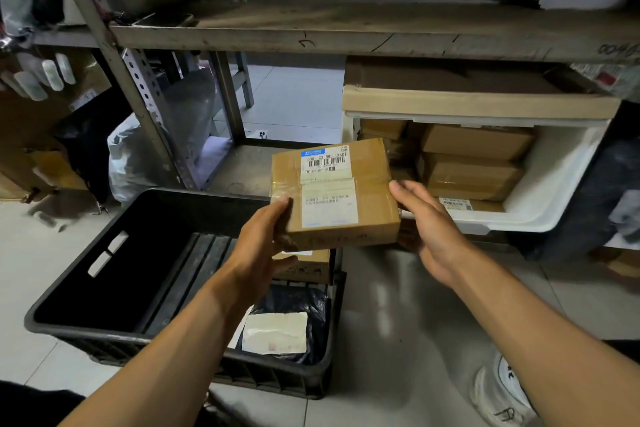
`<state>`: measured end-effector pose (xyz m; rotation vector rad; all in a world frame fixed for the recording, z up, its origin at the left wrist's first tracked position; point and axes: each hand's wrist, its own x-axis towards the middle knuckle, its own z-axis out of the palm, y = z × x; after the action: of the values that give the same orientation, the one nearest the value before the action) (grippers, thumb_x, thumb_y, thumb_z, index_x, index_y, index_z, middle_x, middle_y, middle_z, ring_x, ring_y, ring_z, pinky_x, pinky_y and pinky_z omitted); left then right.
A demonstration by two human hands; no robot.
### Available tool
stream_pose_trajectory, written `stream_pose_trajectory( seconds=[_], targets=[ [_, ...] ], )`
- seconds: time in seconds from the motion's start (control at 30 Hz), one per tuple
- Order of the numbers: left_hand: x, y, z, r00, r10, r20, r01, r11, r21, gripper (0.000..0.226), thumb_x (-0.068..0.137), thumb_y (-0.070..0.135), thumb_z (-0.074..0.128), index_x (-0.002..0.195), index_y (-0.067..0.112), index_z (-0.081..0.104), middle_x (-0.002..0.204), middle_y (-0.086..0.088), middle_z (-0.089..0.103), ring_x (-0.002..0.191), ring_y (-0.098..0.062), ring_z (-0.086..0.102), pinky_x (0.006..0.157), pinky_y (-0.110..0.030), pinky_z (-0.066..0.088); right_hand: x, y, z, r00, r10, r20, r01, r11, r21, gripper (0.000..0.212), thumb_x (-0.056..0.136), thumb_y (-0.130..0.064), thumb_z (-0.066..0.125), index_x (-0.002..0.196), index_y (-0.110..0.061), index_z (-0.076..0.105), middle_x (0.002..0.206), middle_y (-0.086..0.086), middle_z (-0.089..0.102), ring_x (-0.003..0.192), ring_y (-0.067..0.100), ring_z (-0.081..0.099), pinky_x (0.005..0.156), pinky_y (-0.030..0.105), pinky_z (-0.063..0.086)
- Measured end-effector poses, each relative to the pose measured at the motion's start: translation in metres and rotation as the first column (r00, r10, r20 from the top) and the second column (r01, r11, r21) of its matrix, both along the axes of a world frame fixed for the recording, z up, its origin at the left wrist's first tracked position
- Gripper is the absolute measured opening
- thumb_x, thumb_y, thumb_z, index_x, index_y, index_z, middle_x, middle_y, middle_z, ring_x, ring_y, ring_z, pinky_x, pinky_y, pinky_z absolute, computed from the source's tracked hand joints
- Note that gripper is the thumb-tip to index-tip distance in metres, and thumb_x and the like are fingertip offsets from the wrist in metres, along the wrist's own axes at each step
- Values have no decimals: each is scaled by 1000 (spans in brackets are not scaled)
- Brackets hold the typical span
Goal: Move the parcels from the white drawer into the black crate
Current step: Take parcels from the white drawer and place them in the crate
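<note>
While the left hand (266, 239) grips the box (334, 192) between drawer (554, 184) and crate (86, 295) and the right hand (429, 229) steadies it with straight fingers, lower it flat beside the parcels already inside.

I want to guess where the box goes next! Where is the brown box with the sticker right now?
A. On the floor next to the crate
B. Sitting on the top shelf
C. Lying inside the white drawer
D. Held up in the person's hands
D: the cardboard box is up in the air between the left hand and right hand, above the black crate, outside the white drawer.
</note>
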<state>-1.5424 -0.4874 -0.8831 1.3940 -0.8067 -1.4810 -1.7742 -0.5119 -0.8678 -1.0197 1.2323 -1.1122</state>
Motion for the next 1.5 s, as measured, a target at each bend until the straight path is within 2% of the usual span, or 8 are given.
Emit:
stream_pose_trajectory(
  seconds=[0.3, 0.4, 0.53, 0.7, 0.93, 1.1, 1.3, 1.5],
  targets=[
    [1, -4, 9, 963, 105, -250, -76, 989, 124, 43, 89, 51, 64, 118, 19, 65, 109, -16, 66, 98, -29, 64, 71, -39, 57, -4, -4, 16, 996, 12, 91, -31, 976, 217, 46, 90, -52, 64, 126, -24, 62, 107, 6, 72, 85, 20, 70, 60, 31, 56],
    [-9, -4, 11, 887, 184, -423, -164, 983, 83, 60, 86, 55, 67, 133, 18, 59, 122, -19, 62, 109, -35, 64, 82, -50, 60, 6, -3, 16, 986, -61, 152, 20, 966, 258, 49, 89, -46, 66, 130, -22, 54, 108, 9, 69, 84, 25, 69, 62, 38, 61],
    [-31, -1, 8, 921, 69, -384, -60, 998, 37, 78, 75, 48, 81, 142, 28, 47, 132, -16, 62, 112, -38, 66, 76, -52, 60, 21, -2, 12, 979, -58, 195, 7, 967, 254, 39, 86, -37, 73, 115, -29, 49, 117, 9, 69, 97, 30, 71, 73, 55, 61],
    [-21, -8, 8, 958, 46, -282, -16, 994, 108, 55, 80, 49, 71, 129, 27, 61, 127, -17, 66, 113, -38, 64, 89, -55, 56, 6, -6, 16, 990, 41, 132, -77, 957, 280, 47, 83, -61, 68, 120, -32, 64, 109, 7, 76, 105, 29, 71, 97, 60, 51],
    [-6, -5, 16, 953, -112, -282, 145, 985, 98, 44, 93, 44, 56, 129, 19, 63, 97, -12, 76, 73, -24, 74, 55, -32, 57, 3, -5, 17, 986, 113, 125, -148, 933, 327, 41, 86, -52, 69, 117, -25, 68, 101, 13, 77, 83, 27, 74, 71, 36, 58],
    [-7, -5, 12, 954, -59, -293, 84, 994, 72, 79, 73, 72, 68, 135, 24, 59, 129, -16, 64, 105, -35, 71, 81, -51, 59, 11, -7, 10, 971, -114, 210, 44, 948, 315, 62, 84, -40, 76, 138, -27, 49, 118, 12, 72, 101, 33, 73, 70, 52, 62],
    [-21, -4, 10, 965, 64, -253, -64, 998, 9, 46, 87, 41, 69, 127, 24, 56, 128, -16, 63, 107, -32, 68, 80, -49, 60, 10, -5, 8, 970, -71, 232, -1, 956, 294, 75, 73, -42, 85, 138, -30, 48, 111, 11, 76, 96, 34, 75, 80, 63, 58],
    [-19, -5, 15, 968, -45, -245, 30, 998, -62, 59, 85, 68, 60, 135, 39, 53, 130, -9, 63, 115, -34, 65, 79, -53, 59, 22, 0, 12, 971, -134, 196, 92, 974, 209, 75, 77, -26, 84, 130, -23, 32, 119, 9, 64, 99, 33, 71, 79, 62, 59]
  ],
)
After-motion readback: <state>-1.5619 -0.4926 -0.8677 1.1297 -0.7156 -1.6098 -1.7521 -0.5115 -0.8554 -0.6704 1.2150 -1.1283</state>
